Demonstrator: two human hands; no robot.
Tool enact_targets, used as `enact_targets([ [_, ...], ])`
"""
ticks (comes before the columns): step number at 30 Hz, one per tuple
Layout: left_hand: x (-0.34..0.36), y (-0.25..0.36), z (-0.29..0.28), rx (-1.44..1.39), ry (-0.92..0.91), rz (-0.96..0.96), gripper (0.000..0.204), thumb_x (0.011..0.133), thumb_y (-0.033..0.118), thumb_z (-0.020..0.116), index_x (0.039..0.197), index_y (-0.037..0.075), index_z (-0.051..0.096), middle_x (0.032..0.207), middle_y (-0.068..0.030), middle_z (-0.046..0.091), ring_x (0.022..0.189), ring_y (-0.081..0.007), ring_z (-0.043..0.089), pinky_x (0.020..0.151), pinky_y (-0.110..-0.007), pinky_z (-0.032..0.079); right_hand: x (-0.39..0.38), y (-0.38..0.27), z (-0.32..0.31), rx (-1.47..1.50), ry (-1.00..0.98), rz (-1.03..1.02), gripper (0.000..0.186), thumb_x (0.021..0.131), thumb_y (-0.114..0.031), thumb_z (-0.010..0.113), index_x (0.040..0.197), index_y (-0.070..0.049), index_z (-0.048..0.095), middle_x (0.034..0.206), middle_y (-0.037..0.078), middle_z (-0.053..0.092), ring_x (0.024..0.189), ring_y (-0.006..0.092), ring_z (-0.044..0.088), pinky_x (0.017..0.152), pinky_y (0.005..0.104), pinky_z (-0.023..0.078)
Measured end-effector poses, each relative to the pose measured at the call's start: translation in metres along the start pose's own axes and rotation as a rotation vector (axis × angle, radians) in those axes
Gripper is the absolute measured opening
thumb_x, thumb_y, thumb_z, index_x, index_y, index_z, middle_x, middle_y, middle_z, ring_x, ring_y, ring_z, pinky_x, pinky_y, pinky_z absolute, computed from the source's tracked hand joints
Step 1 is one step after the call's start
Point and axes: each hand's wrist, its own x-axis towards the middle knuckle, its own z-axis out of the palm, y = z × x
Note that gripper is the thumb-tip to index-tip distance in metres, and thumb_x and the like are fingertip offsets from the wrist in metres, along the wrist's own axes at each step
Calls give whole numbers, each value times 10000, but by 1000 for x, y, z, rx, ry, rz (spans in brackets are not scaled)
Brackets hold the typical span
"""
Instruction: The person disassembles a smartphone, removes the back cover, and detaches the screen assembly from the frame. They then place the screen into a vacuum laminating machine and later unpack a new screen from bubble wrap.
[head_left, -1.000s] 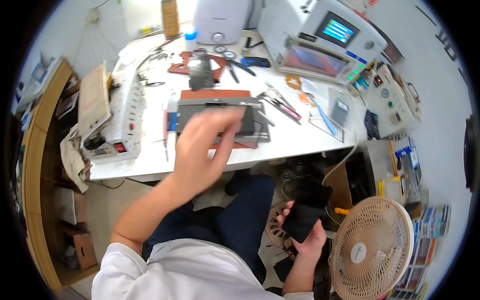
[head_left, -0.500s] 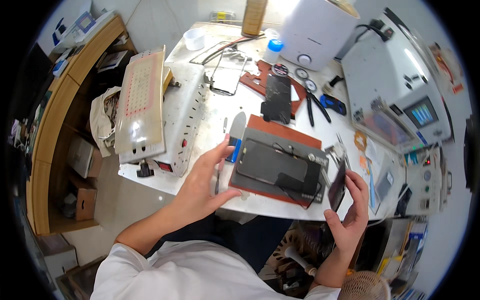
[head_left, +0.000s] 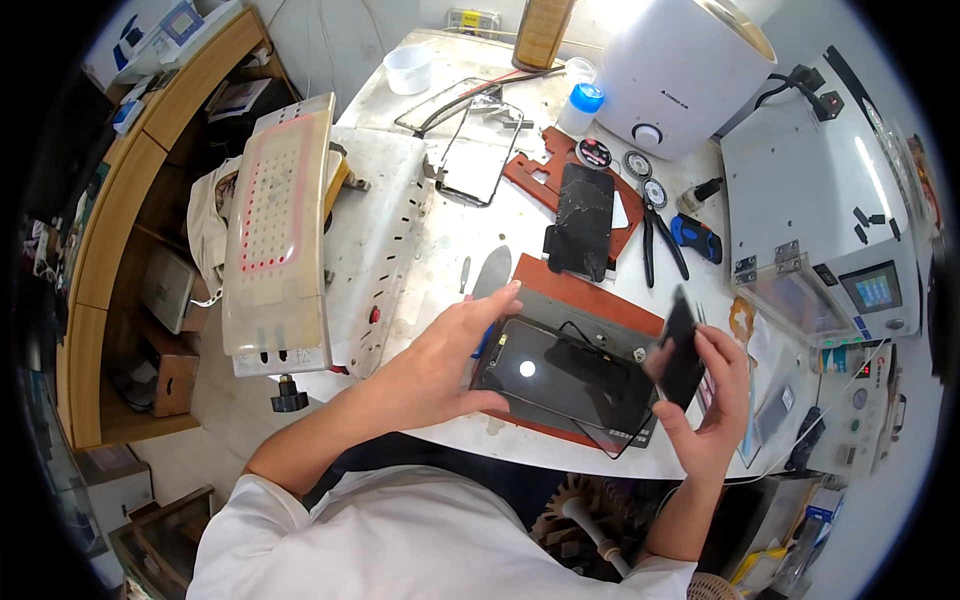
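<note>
A dark phone (head_left: 570,375) lies flat on a grey pad (head_left: 545,297) over a reddish-brown mat (head_left: 575,288), with a bright reflection on its glossy face. Thin black cables loop around its right end. At the phone's left end, my left hand (head_left: 445,350) is spread with thumb and fingers apart and nothing between them; whether it touches the phone is unclear. Between the thumb and fingers of my right hand (head_left: 718,400) is a thin dark phone-sized panel (head_left: 682,350), tilted up beside the pad's right edge. A blue-handled blade (head_left: 483,340) is mostly hidden behind my left hand.
Behind the mat lies a cracked black screen (head_left: 583,218), with black-handled pliers (head_left: 655,235) to its right. A metal phone frame (head_left: 480,150) is further back. A perforated heating plate (head_left: 280,200) stands left, a white machine with a small screen (head_left: 870,288) right.
My left hand has moved right, to the phone's left end. The panel in my right hand has turned, showing more of its dark face. The whole view has shifted slightly.
</note>
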Motion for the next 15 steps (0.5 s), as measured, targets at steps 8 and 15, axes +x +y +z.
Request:
enact_targets([
  [8,3,-1,-4,13,-15,25,1178,658,82,897,1577,92,159,1409,-143,511,1272,-329,495,1056,-417,430,31,-6,5,-149,-14,-142,623,664,-228,857,1213,-6,662,1272,183,582,1100,325,607,931,393,489],
  [15,9,5,-7,31,-28,51,1138,676,71,875,1567,83,166,1327,-139,538,1186,-337,504,999,-418,461,56,18,10,-60,84,-157,628,716,-273,842,1248,-9,639,1286,163,583,1147,303,586,969,383,463],
])
